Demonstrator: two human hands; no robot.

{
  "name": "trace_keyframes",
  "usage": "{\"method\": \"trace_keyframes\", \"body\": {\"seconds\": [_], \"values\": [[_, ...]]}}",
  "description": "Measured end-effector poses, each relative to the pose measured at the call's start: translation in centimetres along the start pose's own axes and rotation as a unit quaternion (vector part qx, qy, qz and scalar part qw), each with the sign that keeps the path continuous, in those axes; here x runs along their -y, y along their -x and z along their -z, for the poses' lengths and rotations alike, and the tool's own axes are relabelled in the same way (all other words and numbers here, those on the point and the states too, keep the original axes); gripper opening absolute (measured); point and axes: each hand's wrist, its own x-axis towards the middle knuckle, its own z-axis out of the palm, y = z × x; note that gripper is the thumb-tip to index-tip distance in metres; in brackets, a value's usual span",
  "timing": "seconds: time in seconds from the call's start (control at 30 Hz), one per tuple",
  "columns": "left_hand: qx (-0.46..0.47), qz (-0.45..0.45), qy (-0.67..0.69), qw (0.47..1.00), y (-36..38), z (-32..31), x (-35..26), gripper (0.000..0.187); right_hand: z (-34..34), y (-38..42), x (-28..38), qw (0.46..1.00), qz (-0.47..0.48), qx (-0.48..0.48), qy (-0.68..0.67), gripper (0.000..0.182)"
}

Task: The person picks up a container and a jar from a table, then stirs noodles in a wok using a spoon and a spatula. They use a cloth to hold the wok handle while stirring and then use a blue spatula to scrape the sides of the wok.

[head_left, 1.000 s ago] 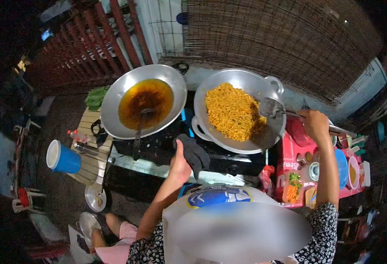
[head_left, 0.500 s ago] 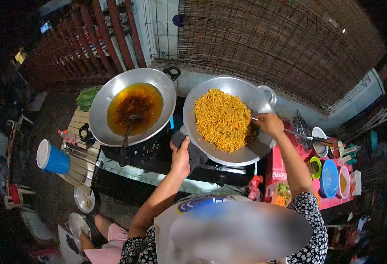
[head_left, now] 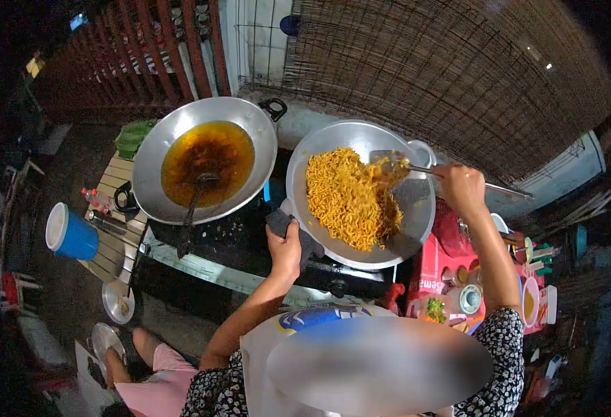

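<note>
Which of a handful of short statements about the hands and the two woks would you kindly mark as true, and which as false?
1. The right hand grips a spatula. True.
2. The left hand is bare of any cloth. False: it holds a dark cloth beside the right wok.
3. The noodles lie in the left wok. False: they lie in the right wok.
4. The left wok contains a brownish-orange liquid. True.
5. The blue bucket stands right of both woks. False: it stands to their left.
</note>
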Motion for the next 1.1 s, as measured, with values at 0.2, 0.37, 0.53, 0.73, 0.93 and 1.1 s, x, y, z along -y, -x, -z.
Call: {"method": "trace_keyframes", "body": {"seconds": [0.2,0.37,0.53,0.73,0.93,1.1], "values": [[0.001,-0.033,-0.102,0.994,-0.7,0.1,-0.9,0.039,-11.7,-4.8,-1.9,0.981,-0.011,0.148,-0.128,0.018],[0.013,0.005,-0.055,0.998,-0.6,-0.3,-2.6,0.038,-15.0,-4.5,2.6,0.923,0.009,0.13,-0.363,0.024],[0.024,0.009,-0.054,0.998,-1.0,-0.1,-2.6,0.037,-7.9,-3.4,-0.8,0.962,-0.02,0.097,-0.254,0.02],[0.046,0.036,-0.03,0.998,-1.3,0.7,-2.7,0.038,-3.0,-2.4,-2.6,0.993,0.047,-0.025,-0.106,0.016],[0.056,0.046,-0.107,0.992,-1.4,1.5,-3.1,0.047,-11.0,-5.8,-3.3,0.992,0.014,0.098,-0.074,0.016],[0.067,0.089,-0.147,0.983,-0.3,0.7,-4.6,0.051,-16.7,-5.9,2.6,0.91,0.072,0.122,-0.39,0.022]]}}
